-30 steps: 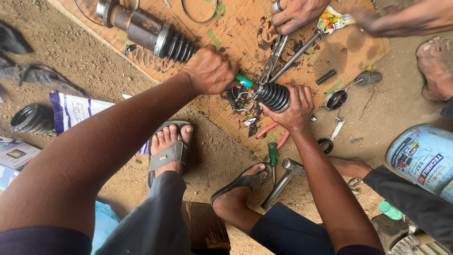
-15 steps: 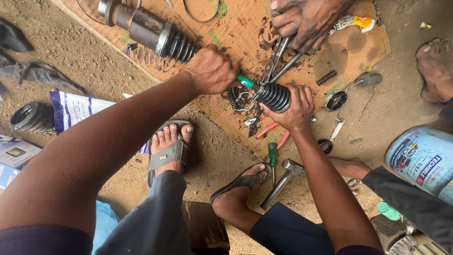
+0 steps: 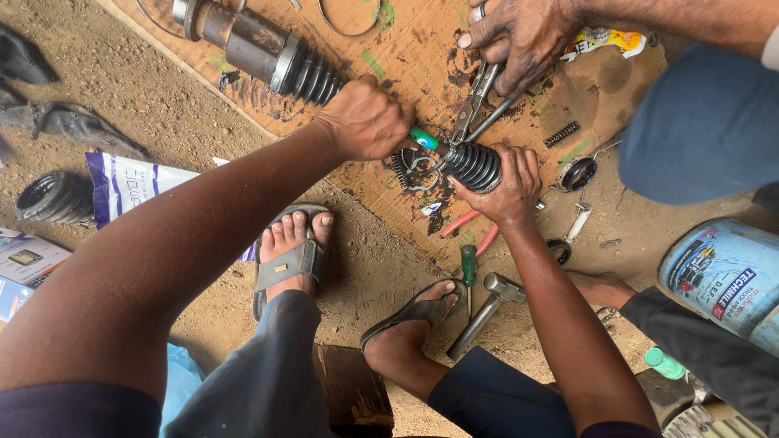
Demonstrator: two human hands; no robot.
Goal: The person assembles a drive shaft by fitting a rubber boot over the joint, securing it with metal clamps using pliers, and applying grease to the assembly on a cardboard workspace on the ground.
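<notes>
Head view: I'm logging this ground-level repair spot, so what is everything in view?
Ribbed rubber boot: one, black, on the cardboard, in the right hand's grip.
Green-handled tool: one, in the left hand's grip.
Pliers: one, metal, under another person's hand.
Shaft with boot: one, grey and black, top left.
Cardboard: one, brown, greasy.
Hammer: one, steel, on the dirt.
Screwdriver: one, green.
Drum: one, blue, right.
Left hand: closed.
Right hand: closed.

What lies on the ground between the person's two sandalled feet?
In the head view, only bare sandy dirt lies between the left foot and right foot; the green-handled screwdriver sits beyond the right foot.
</notes>
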